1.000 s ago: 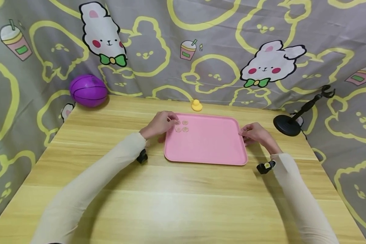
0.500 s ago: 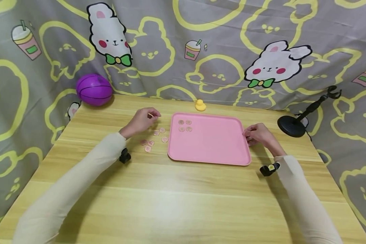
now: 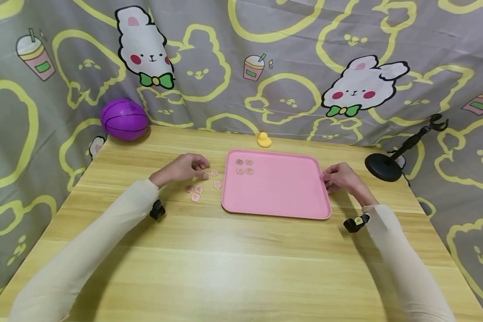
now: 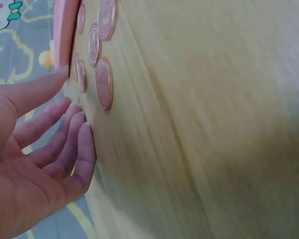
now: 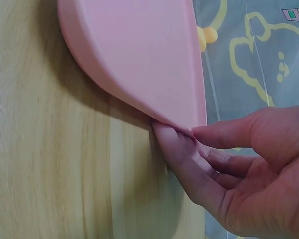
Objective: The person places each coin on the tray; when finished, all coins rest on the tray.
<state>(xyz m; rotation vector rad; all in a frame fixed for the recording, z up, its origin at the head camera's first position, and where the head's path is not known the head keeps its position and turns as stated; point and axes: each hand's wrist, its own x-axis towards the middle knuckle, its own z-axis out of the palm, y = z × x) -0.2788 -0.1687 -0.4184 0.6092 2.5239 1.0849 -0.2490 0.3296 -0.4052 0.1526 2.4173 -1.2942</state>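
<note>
Just left of pink tray (image 3: 277, 192): loose coins (image 3: 203, 182) under left hand (image 3: 183, 167), fingers relaxed, gripping nothing. Right hand (image 3: 340, 178) pinching tray's right rim

Purple ball (image 3: 124, 119), yellow duck (image 3: 264, 139), black stand (image 3: 388, 163).

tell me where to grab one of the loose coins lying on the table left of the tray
Probably by its thin rim, coming from above with thumb and fingertip. The loose coins lie flat on the table, so there is no face to pinch. The left hand hovers beside them; the tray wall blocks the right side.
</note>
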